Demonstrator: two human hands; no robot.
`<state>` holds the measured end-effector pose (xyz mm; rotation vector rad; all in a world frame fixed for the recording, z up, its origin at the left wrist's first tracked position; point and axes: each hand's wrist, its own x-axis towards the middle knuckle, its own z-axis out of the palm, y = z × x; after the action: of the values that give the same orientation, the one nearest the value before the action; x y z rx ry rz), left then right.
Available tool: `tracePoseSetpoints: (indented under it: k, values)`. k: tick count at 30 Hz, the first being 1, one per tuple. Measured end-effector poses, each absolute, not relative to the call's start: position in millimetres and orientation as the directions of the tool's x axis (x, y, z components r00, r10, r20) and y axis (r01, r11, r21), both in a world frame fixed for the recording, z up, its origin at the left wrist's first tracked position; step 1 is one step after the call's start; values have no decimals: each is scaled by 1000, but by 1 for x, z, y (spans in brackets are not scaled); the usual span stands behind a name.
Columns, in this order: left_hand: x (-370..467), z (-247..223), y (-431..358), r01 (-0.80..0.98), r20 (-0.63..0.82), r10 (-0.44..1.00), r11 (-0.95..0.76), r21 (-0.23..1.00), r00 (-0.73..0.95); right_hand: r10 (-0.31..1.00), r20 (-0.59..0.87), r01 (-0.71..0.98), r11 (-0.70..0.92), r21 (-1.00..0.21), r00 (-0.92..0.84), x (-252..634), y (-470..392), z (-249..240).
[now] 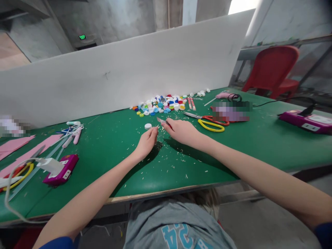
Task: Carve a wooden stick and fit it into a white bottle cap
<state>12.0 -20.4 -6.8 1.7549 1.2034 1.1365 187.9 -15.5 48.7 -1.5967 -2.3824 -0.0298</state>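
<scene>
My right hand point(184, 131) is wrapped round a utility knife point(163, 121), its blade pointing left above the table. Close by on the left, my left hand point(147, 142) is closed in a pinch; whatever its fingertips hold is too small to make out. A white bottle cap point(148, 126) lies just behind the left hand. Pale shavings point(166, 152) are scattered on the green table point(145, 183) under and around both hands. Beyond them, a pile of coloured bottle caps point(160, 104) rests against the white board.
Scissors with red and yellow handles point(211, 125) lie right of my right hand, near a pink glue gun point(224, 95). Purple power strips point(62, 169) sit at left and far right. Pink sheets point(46, 143) lie left. The white board point(124, 69) borders the back.
</scene>
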Motion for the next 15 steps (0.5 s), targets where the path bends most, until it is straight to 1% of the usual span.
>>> tracePoseSetpoints:
  k: [3, 9, 12, 15]
  values:
    - [12, -8, -20, 228, 250, 948, -292, 929, 196, 885, 259, 888, 434, -154, -388, 187, -20, 51]
    - [13, -7, -22, 122, 272, 944, -298, 947, 188, 848, 307, 852, 496, -168, -433, 189, -21, 50]
    - [12, -6, -22, 114, 293, 938, -317, 941, 185, 847, 314, 845, 499, -191, -429, 188, -22, 51]
    - [12, -6, -23, 160, 304, 935, -334, 929, 183, 845, 330, 839, 501, -213, -421, 189, -22, 51]
